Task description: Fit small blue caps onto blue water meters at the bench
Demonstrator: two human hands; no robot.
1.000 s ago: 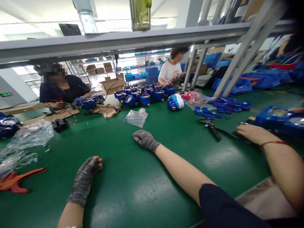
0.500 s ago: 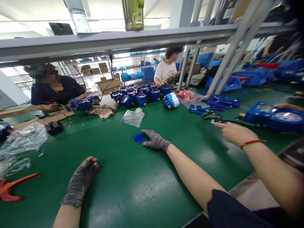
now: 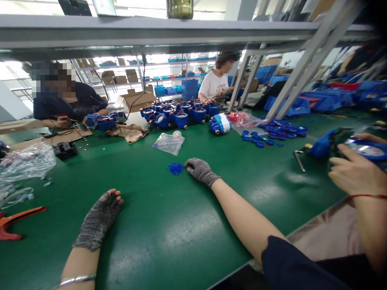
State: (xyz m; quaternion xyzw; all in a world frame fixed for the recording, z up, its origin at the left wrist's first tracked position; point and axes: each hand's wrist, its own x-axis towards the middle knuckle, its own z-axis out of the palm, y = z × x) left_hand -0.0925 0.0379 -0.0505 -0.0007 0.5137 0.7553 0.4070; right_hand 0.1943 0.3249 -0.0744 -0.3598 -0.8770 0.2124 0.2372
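Note:
My left hand [image 3: 99,219], in a grey fingerless glove, rests at the front left of the green table with its bare fingertips curled together. Its palm is turned away, so anything inside is hidden. Beside a small heap of tiny blue pieces [image 3: 175,168], my right hand [image 3: 201,171] wears the same kind of glove. Its fingers are bent and drawn together at the heap's right edge. Whatever they pinch, if anything, is too small to make out. Behind the heap lies a clear plastic bag [image 3: 168,143] with a round whitish item at its corner.
At right, a co-worker's hands [image 3: 356,173] hold a blue meter [image 3: 367,148] near a metal hex key [image 3: 299,161]. Several blue meters [image 3: 179,117], a brown cloth [image 3: 130,133] and blue rings [image 3: 281,131] lie farther back. An orange-handled tool [image 3: 21,217] lies at left. A shelf beam [image 3: 151,34] crosses above.
My right hand's fingers, spread beside the heap before, have drawn together. My left hand stays nearly still. The co-worker's hand at right has moved from the tool to the meter. The view has tilted down slightly.

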